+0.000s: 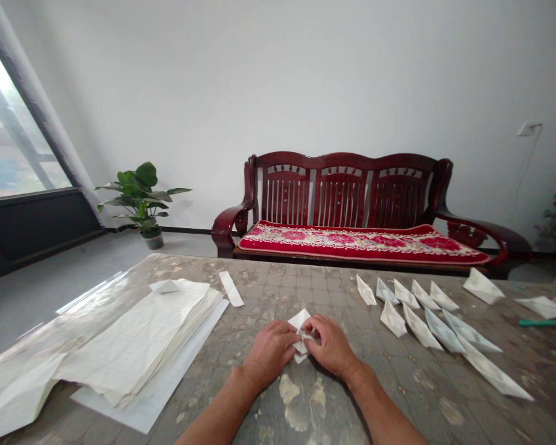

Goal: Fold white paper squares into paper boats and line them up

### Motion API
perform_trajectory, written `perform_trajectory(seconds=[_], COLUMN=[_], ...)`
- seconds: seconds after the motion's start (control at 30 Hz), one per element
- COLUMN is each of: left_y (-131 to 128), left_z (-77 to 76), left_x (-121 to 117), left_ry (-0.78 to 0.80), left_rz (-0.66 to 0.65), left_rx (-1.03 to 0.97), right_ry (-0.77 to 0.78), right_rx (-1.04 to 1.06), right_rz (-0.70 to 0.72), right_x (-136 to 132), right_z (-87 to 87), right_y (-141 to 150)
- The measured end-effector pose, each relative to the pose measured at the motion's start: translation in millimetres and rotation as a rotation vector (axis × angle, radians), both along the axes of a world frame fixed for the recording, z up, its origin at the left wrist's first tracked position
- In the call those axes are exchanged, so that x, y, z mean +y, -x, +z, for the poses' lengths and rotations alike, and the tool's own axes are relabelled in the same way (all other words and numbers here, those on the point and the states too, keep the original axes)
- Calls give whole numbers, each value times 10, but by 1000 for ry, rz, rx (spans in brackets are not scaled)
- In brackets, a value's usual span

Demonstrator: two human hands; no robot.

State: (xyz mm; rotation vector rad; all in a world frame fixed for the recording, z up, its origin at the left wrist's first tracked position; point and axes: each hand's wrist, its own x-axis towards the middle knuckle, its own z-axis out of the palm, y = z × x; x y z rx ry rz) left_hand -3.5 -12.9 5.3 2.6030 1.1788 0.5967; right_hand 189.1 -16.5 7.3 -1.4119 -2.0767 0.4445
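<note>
A small piece of folded white paper (300,319) lies on the patterned table (301,414) in front of me. From the left, my left hand (273,349) has its fingers closed on the paper near its centre. My right hand (330,343) pinches the same paper from the other side, thumb and forefinger close to the left fingertips. Parts of the paper are hidden under the fingers. To the right stand several folded paper boats (419,327) in two slanting rows, with a larger paper boat (483,286) farther back.
A stack of paper sheets (143,340) lies at the left, with a small folded piece (164,287) on top. A paper strip (231,288) lies beside it. A green pen-like object (542,322) is at the far right. Behind the table are a wooden bench (343,185) and a potted plant (143,198).
</note>
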Motion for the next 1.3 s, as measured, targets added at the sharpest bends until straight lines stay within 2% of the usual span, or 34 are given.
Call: perform_trajectory(seconds=[0.5, 0.97, 1.3], left_y=[-3, -4, -1], left_z=[11, -16, -22], left_x=[-2, 8, 8], left_ry=[21, -10, 16], left_rz=[24, 11, 27], left_rx=[11, 12, -39], right_ry=[19, 13, 22], right_rx=[110, -62, -57], right_rz=[-43, -25, -34], right_x=[-1, 20, 38], right_z=[-28, -30, -57], right_y=[4, -12, -6])
